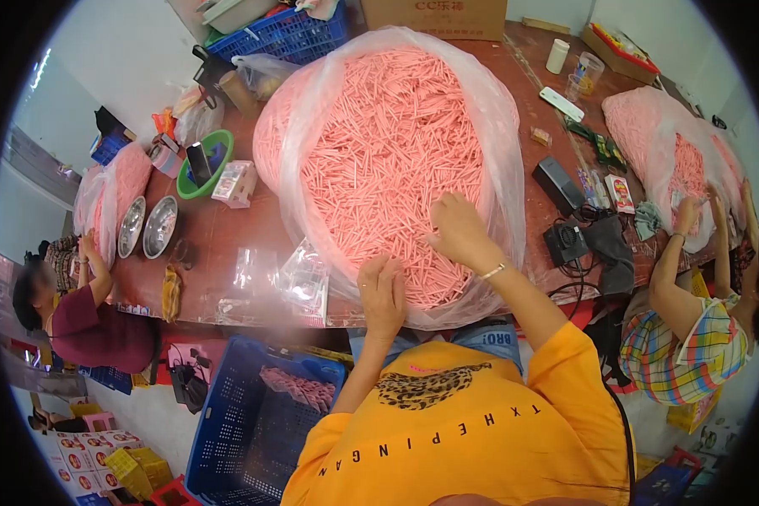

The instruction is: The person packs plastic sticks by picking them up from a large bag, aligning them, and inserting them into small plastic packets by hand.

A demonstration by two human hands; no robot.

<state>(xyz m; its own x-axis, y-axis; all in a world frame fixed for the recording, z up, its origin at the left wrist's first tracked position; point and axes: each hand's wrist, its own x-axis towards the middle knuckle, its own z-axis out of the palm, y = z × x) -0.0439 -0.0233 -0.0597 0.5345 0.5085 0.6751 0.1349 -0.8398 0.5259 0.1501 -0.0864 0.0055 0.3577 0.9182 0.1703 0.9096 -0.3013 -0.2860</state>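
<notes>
A large clear plastic bag [502,135] stands wide at its mouth on the table, full of thin pink sticks [396,143]. At its near side, my left hand [382,295] rests by the sticks with its fingers curled together; whatever they hold is hidden. My right hand [462,232], with a bracelet at the wrist, reaches into the pile further right. Its fingers are bent and closed among the pink sticks, and its fingertips are partly hidden.
Left of the bag are two metal bowls [160,226], a green basin [213,173] with a phone, and a small box [234,184]. A blue crate [253,422] stands below the table. People work at pink bags on both sides. A black box [557,184] lies right.
</notes>
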